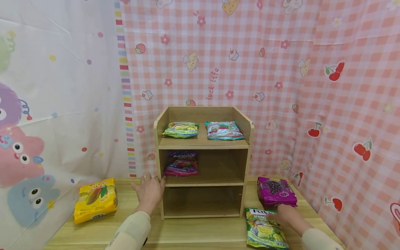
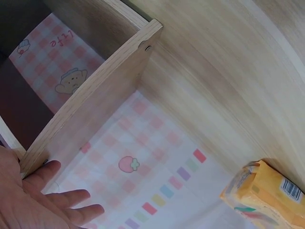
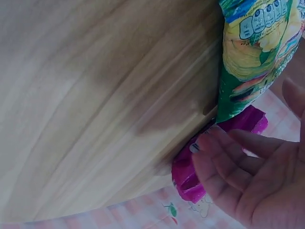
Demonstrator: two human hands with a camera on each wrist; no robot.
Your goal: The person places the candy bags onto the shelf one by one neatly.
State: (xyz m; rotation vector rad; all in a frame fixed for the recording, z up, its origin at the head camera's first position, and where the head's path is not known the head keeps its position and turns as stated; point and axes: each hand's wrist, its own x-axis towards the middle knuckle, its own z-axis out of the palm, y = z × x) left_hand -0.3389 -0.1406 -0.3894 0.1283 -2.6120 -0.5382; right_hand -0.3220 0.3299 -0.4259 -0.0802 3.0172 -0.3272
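Note:
My left hand (image 1: 149,194) is at the left side panel of a small three-level wooden shelf (image 1: 203,147), touching or nearly touching its front edge with fingers spread. In the left wrist view, fingers (image 2: 76,198) extend beside the panel and hold nothing. My right hand (image 1: 289,218) reaches in at the right, over the edge of a green-and-yellow FOX'S candy bag (image 1: 264,231) and just in front of a purple candy bag with grapes (image 1: 276,191). Seen from the right wrist, the fingers (image 3: 224,167) are loosely bent close against the purple bag (image 3: 188,179); contact is unclear.
On the shelf's top level lie a yellow-green candy bag (image 1: 181,130) and a light-blue one (image 1: 224,131). A dark purple bag (image 1: 182,163) leans in the middle level's left. A yellow mango candy bag (image 1: 96,200) stands on the table (image 1: 193,234) at left. Patterned curtains (image 1: 212,52) enclose the table.

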